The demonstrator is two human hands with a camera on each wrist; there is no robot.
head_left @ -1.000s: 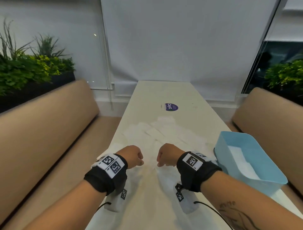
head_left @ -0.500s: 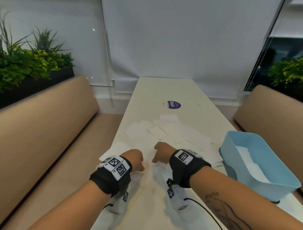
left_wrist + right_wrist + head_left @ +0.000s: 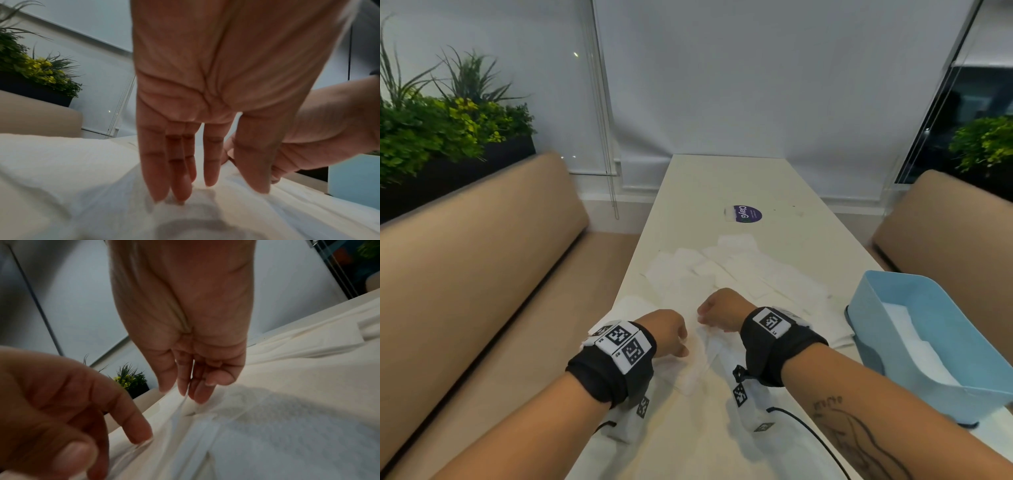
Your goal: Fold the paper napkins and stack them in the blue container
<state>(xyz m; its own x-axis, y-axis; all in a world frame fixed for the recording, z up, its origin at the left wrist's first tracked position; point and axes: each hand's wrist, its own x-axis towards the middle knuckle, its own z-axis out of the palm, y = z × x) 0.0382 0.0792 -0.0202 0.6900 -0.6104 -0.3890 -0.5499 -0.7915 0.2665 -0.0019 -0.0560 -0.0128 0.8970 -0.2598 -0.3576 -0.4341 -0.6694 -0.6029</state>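
My left hand (image 3: 667, 332) has its fingers (image 3: 176, 186) straight and close together, tips pressing the napkin (image 3: 695, 363) onto the tabletop (image 3: 722, 178) near its near end, about midway between the left and right edges. My right hand (image 3: 722, 308) pinches a raised ridge of the same napkin between thumb and fingertips (image 3: 197, 395). The paper looks thin and limp, so I judge the main risk is a tear or a skewed crease: if my right hand pulls while the left pins the sheet, the ridge could rip or the fold could run off square. The 2 hands sit very close, so 1 could drag the layer the other is setting. The loose napkins (image 3: 739, 270) overlap in the middle of the tabletop just beyond my knuckles, and a careless lift could carry a 2nd sheet along. Another napkin (image 3: 626, 305) lies right at the left edge and could slide off if my wrist brushes it. The blue container (image 3: 948, 329) stands at the right edge with folded napkins (image 3: 914, 346) already inside; my right forearm is near it and a wide swing could nudge it over that edge. As for writing, a round purple sticker (image 3: 746, 214) toward the far end reads "ClayG"; its smaller print is too small to read. My wristbands (image 3: 623, 339) carry black-and-white square code markers, and the tiny characters beside them are illegible.
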